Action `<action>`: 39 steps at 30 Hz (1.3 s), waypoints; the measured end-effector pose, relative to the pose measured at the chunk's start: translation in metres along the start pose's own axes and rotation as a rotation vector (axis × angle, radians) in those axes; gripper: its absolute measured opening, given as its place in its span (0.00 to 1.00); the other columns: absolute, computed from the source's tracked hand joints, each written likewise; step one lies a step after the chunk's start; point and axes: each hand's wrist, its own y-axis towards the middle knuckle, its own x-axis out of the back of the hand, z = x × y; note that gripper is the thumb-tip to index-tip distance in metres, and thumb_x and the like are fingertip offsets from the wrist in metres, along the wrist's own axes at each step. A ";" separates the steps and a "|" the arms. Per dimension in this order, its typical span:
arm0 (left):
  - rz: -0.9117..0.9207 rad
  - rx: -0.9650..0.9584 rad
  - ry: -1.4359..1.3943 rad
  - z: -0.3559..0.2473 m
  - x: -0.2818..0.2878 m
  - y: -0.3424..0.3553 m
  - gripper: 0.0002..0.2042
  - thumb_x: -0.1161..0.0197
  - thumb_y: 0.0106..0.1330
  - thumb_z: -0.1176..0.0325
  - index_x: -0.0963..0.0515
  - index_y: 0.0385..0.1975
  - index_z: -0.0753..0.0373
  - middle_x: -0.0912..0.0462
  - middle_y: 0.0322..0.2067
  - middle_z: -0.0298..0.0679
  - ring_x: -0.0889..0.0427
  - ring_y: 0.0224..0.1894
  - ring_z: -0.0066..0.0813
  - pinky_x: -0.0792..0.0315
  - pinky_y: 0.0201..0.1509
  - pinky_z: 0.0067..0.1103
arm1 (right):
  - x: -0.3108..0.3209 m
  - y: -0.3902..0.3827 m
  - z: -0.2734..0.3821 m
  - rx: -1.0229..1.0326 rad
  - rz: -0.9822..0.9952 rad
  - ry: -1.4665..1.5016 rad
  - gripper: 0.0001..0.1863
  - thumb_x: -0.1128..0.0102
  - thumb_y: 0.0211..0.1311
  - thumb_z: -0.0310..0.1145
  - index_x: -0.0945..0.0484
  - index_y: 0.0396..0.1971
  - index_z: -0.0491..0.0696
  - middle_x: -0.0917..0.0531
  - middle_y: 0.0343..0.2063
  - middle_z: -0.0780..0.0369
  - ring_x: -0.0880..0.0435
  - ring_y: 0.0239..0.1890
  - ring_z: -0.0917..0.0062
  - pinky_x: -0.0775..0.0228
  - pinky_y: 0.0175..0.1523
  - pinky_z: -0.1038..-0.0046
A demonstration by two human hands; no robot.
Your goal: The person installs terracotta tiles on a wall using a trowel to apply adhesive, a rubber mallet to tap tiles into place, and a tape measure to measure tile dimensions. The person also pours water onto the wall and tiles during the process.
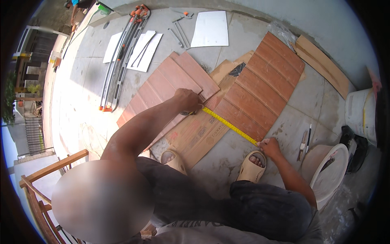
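Observation:
A yellow tape measure (229, 125) is pulled out along the near edge of a reddish-brown tile (260, 87) with grooved, plank-like stripes. My left hand (187, 100) closes around the tape's case end, most of which it hides. At the other end, beside the tile's near right corner, the fingers of my right hand (268, 147) pinch the blade. Under the tile lies a flattened cardboard sheet (199, 140). More striped tiles (162, 77) overlap in a pile to the left, partly behind my left forearm.
A long tile cutter (124, 57) lies at the upper left, near white sheets (210, 29) and metal rods (180, 34). On the right stand a white bucket (331, 168) and a larger tub (359, 116). A pencil-like tool (307, 138) lies nearby. Another person (77, 8) shows at the far upper left.

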 end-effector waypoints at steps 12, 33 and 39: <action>-0.106 -0.009 -0.273 0.018 0.017 0.020 0.35 0.50 0.66 0.33 0.15 0.32 0.65 0.17 0.26 0.52 0.16 0.32 0.43 0.25 0.39 0.36 | 0.086 -0.006 0.035 -0.008 -0.223 0.281 0.17 0.37 0.62 0.41 0.20 0.22 0.41 0.23 0.16 0.64 0.27 0.17 0.84 0.38 0.22 0.75; -0.330 0.056 0.140 -0.110 0.292 0.207 0.33 0.48 0.65 0.33 0.14 0.30 0.63 0.15 0.25 0.43 0.14 0.28 0.33 0.22 0.34 0.30 | 0.138 0.134 0.032 0.177 -1.032 -0.429 0.10 0.45 0.67 0.38 0.26 0.34 0.46 0.26 0.35 0.58 0.21 0.38 0.64 0.27 0.42 0.62; -0.348 0.095 0.231 -0.109 0.308 0.255 0.35 0.50 0.65 0.31 0.15 0.27 0.62 0.17 0.22 0.42 0.16 0.27 0.30 0.22 0.33 0.30 | 0.144 0.139 0.029 0.217 -1.043 -0.402 0.10 0.44 0.65 0.37 0.28 0.30 0.46 0.26 0.31 0.58 0.21 0.34 0.62 0.27 0.36 0.61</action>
